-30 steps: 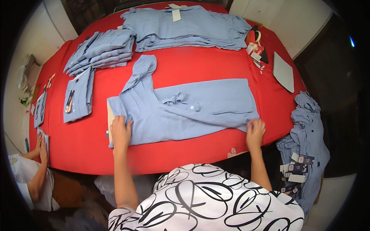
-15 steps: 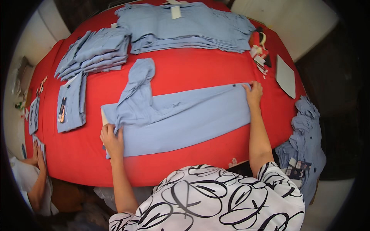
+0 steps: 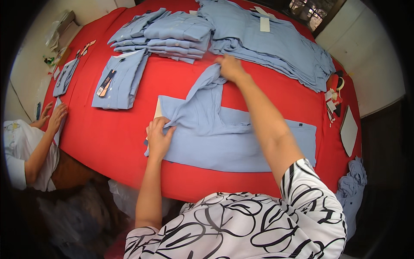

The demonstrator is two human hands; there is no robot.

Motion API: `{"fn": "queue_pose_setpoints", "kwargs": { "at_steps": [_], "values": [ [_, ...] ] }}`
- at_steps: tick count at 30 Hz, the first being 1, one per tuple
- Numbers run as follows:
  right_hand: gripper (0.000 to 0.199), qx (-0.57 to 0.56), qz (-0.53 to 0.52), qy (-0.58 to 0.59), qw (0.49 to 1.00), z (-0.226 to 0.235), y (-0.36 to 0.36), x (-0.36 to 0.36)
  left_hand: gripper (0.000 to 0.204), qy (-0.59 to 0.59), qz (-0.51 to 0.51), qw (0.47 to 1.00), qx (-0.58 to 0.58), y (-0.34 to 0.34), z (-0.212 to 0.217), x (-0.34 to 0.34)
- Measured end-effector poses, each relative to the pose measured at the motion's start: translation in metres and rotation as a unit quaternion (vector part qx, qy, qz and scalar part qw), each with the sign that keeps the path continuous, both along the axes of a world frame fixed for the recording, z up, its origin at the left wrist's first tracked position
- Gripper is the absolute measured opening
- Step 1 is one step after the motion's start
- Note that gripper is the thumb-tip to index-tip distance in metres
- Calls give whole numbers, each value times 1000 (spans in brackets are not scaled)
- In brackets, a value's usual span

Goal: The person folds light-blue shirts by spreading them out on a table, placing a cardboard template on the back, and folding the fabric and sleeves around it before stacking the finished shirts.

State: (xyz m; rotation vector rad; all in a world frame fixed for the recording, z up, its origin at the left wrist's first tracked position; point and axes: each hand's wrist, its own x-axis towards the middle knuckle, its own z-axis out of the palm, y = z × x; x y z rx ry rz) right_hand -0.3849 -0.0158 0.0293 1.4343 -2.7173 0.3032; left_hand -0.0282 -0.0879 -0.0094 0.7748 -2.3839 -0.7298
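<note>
A light blue shirt [image 3: 207, 151], partly folded into a long strip, lies in front of me on the red-covered table. At its left end my left hand [image 3: 159, 136] grips the fabric between thumb and fingers, beside a pale board edge [image 3: 158, 107] that shows from under the cloth. My right hand [image 3: 230, 69], a little blurred, is reached across the shirt and closed on the end of the sleeve [image 3: 206, 84], which stretches away from me. My right forearm covers part of the strip.
Behind lie a stack of folded shirts [image 3: 177, 34] and a pile of flat shirts [image 3: 276, 47]. One folded shirt with a tag [image 3: 120, 82] sits left. A co-worker's hands [image 3: 55, 116] rest on cloth at the far left. Loose tags [image 3: 331, 103] and a white board [image 3: 348, 131] lie right.
My right hand has left the strip's right end and moved left and away from me to the sleeve end, now gripped. My left hand stays at the left end. The view has shifted.
</note>
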Motion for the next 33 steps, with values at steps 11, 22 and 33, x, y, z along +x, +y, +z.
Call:
{"fn": "queue_pose_setpoints", "kwargs": {
  "at_steps": [11,22,33],
  "values": [
    [22,-185,150,-331,913,158,150,152,31,-19,-2,1000,22,1,3,8],
    [30,-81,-129,-285,946,9,307,226,32,-12,-31,999,42,-1,3,9],
    [25,-235,-74,-361,900,58,271,191,30,-59,-29,988,-140,49,35,-15]
  ]
}}
